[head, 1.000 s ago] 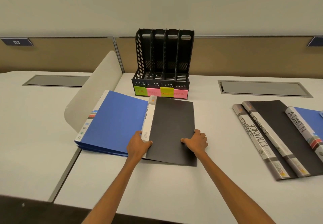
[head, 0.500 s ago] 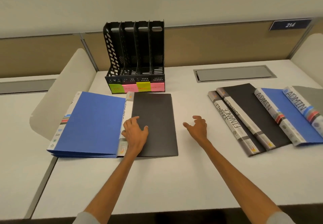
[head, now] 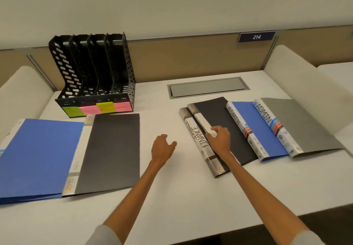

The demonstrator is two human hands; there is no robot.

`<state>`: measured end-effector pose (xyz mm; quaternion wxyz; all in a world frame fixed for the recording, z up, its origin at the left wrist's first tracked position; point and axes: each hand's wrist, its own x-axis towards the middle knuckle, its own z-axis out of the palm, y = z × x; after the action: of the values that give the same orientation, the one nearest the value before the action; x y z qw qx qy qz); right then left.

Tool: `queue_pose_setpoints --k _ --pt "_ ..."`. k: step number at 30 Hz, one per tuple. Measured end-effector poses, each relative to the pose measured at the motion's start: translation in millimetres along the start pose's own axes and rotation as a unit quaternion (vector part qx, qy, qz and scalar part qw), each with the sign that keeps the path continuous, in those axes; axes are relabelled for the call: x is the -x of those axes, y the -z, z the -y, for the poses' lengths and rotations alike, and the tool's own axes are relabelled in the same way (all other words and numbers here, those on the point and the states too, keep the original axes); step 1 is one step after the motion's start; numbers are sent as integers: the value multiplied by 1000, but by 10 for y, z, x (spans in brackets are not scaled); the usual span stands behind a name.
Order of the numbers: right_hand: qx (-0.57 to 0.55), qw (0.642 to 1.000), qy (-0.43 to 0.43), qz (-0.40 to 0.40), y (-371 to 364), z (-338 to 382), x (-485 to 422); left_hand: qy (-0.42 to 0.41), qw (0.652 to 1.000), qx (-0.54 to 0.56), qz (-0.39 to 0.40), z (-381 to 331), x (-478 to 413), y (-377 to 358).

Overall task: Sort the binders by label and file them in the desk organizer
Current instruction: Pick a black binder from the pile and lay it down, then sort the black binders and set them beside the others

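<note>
A black four-slot desk organizer (head: pixel 91 76) stands at the back left, with green, pink and yellow sticky notes (head: pixel 97 108) along its front. In front of it lie a blue binder (head: pixel 38 155) and a black binder (head: pixel 112 149). To the right, two black FINANCE binders overlap: the lower one (head: pixel 198 139) and the upper one (head: pixel 225 115). Beside them lie a blue ADMIN binder (head: pixel 256 122) and a grey ADMIN binder (head: pixel 301 124). My right hand (head: pixel 219 139) pinches the upper FINANCE binder's spine. My left hand (head: pixel 162 149) hovers open over the table between the two groups.
The white desk (head: pixel 172 197) has a grey cable flap (head: pixel 207 87) set in behind the right binders. Curved white dividers stand at the right (head: pixel 298 84) and left (head: pixel 21 90). A blue 214 sign (head: pixel 256 37) hangs on the tan back panel.
Both hands left the black binder by the organizer and moved right. My right hand reached the FINANCE binders and closed on a spine. The view swung right.
</note>
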<state>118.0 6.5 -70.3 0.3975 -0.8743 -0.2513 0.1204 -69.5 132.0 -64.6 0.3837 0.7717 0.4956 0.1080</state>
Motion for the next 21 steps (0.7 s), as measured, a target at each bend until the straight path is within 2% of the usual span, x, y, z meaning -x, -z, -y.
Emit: queue_pose_setpoints --k 5,8,12,14,17,19,21 --pt "85 993 26 71 212 -435 -169 67 996 -12 62 -495 -30 -630" --pt "98 991 54 71 212 -561 -180 102 992 -12 79 -700 7 -961" --pt "109 988 73 78 208 -635 -194 144 988 -48 38 -892 82 -1309" --pt "119 986 78 84 217 -637 -242 191 981 33 -3 -986 47 -1383" --pt "131 985 75 88 229 -614 -315 264 946 184 -46 -1113 -37 -1365" --pt "133 985 78 80 257 -599 -374 259 922 283 -47 -1183 -98 -1356" --pt "127 986 81 66 312 -604 -457 230 916 325 -49 -1276 -110 -1351"
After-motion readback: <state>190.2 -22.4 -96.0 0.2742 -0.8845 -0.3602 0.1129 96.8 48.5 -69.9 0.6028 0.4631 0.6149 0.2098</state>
